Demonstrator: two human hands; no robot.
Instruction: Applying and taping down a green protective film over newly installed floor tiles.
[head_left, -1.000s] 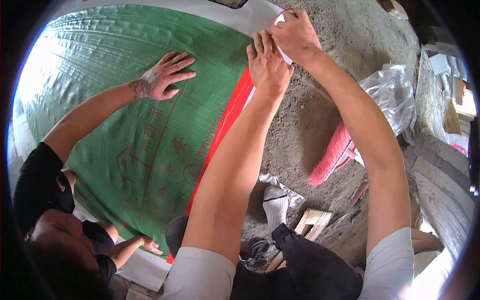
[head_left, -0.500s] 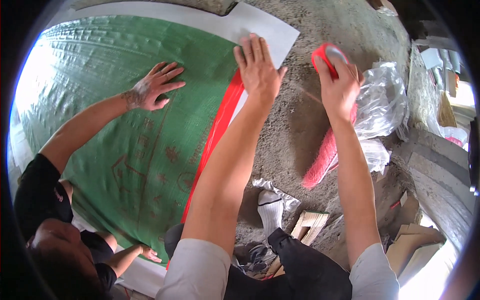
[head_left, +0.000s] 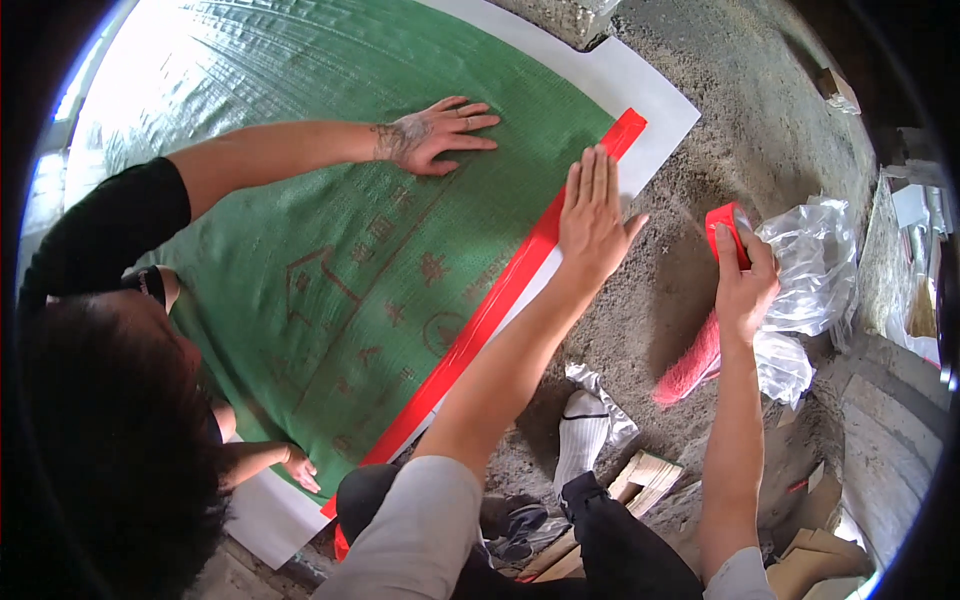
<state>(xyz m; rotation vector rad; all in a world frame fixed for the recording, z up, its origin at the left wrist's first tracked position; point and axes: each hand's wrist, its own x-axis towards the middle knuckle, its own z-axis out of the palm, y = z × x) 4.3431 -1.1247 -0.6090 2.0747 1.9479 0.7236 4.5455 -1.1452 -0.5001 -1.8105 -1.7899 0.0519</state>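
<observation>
At the far left is a co-worker [head_left: 110, 430] with dark hair and a black sleeve [head_left: 110, 230]. Next comes a big green sheet [head_left: 245, 260], shiny near the top left, with brown-red marks on it, one like a little house. Low down, the co-worker's lower hand [head_left: 300, 468] rests near the green sheet's edge. Higher up, the co-worker's upper hand [head_left: 435, 135], with a ring on it, lies flat on the green sheet with its fingers spread. A white sheet [head_left: 660, 105] peeks out from under the green one, along the top and at the corners. A long red strip of tape [head_left: 470, 318] runs up the right edge of the green sheet, leaning to the right, and its top end is on the white sheet. The person's left hand [head_left: 597, 220] is open and flat on the strip and the white beside it, fingers straight and close together, thumb out. Below it, a foot in a white sock [head_left: 583, 435] stands on the rough gray ground [head_left: 690, 200], and a piece of wood [head_left: 650, 478] lies just to its right. Next is a fluffy pink thing [head_left: 690, 365] on the ground. Above it, the person's right hand [head_left: 745, 295] grips a roll of red tape [head_left: 722, 225], well apart from the left hand. Crinkly clear plastic [head_left: 815, 260] lies just right of that hand.
</observation>
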